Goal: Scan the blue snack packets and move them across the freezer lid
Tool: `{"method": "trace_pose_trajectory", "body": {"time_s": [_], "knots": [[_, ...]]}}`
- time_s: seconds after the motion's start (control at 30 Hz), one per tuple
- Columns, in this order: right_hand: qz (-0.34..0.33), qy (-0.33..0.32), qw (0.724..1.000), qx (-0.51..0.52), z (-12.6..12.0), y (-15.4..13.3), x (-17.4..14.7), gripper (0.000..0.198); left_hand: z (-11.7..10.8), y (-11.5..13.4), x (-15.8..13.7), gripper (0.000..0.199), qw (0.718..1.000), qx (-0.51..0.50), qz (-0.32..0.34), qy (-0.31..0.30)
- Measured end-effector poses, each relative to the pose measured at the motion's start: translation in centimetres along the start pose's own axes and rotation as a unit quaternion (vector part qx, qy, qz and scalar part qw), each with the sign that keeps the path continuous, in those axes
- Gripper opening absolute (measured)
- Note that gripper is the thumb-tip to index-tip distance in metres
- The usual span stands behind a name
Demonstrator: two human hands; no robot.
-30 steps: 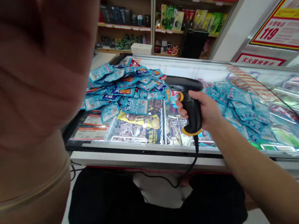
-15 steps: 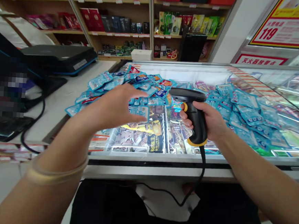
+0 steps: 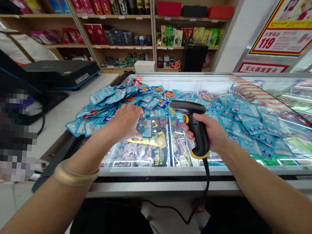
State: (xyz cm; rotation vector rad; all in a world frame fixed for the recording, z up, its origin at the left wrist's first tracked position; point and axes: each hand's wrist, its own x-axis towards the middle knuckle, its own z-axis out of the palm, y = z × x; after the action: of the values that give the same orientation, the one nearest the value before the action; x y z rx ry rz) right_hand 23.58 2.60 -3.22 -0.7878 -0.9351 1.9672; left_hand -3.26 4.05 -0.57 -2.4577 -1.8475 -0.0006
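Note:
My right hand point(image 3: 211, 130) is wrapped round the grip of a black barcode scanner point(image 3: 201, 135) with yellow trim, its head pointing left over the freezer's glass top. A cable runs down from the handle. My left hand point(image 3: 125, 121), with a gold bangle on the wrist, is at the near side of the left pile of blue snack packets point(image 3: 100, 95); thumb and fingers are apart, and some fingertips are hidden. One blue packet point(image 3: 145, 128) lies on the glass just right of the left thumb. To the right of the scanner spreads a second pile of blue packets point(image 3: 249, 119).
A chest freezer point(image 3: 184, 171) with frozen goods under its glass fills the front. On the left counter stand a black flat device point(image 3: 62, 70) and a dark screen. Stocked shelves point(image 3: 118, 47) line the back, and a wall sign point(image 3: 281, 40) hangs at right.
My left hand has moved down onto the left packet pile from above the glass. The right hand keeps its hold on the scanner, and the view has tilted slightly upward.

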Motion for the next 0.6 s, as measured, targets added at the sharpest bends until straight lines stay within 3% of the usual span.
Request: {"method": "trace_pose_trajectory", "body": {"time_s": [0.17,0.3,0.47,0.6], "knots": [[0.001,-0.012,1.000,0.012,0.1,0.0,-0.1,0.027,0.3,0.9,1.2,0.023,0.975,-0.214,-0.035,0.058],[0.005,-0.007,1.000,0.005,0.2,0.1,-0.2,0.028,1.4,2.7,2.5,0.022,0.923,-0.354,-0.052,0.138],[0.020,0.006,1.000,-0.006,0.3,0.3,-0.1,0.025,3.4,4.1,2.8,0.021,0.905,-0.380,-0.078,0.176],[0.022,0.002,1.000,-0.013,0.5,0.5,0.0,0.023,4.1,4.0,2.6,0.022,0.900,-0.395,-0.074,0.171]]}}
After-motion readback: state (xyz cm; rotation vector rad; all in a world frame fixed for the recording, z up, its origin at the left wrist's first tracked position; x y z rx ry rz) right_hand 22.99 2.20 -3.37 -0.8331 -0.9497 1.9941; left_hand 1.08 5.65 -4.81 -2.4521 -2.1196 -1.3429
